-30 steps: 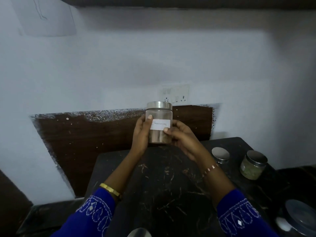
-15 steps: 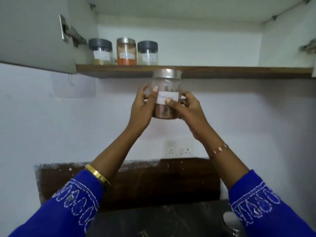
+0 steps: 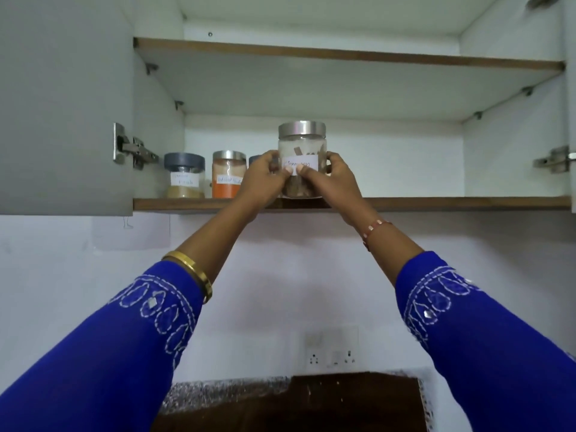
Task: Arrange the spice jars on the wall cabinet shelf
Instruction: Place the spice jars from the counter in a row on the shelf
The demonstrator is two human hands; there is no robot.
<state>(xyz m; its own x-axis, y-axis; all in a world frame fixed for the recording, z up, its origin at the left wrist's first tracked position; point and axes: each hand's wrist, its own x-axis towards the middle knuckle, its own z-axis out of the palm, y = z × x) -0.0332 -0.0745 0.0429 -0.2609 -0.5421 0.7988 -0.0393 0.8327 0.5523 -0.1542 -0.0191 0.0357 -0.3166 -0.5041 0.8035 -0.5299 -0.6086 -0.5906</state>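
Clear glass jar with steel lid and white label (image 3: 301, 157) sits upright at the front edge of the lower wooden cabinet shelf (image 3: 436, 203), gripped between left hand (image 3: 261, 179) and right hand (image 3: 331, 177), right of the orange-powder jar (image 3: 228, 174) and grey-lidded jar (image 3: 184, 175).

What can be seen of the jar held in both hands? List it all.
The jar is clear, glass or plastic, with a silver metal lid and a white handwritten label I cannot read. Brown bark-like sticks fill its lower part. It stands upright at the front edge of the lower shelf, right of the orange jar. The left hand and right hand grip its sides, thumbs on the label.
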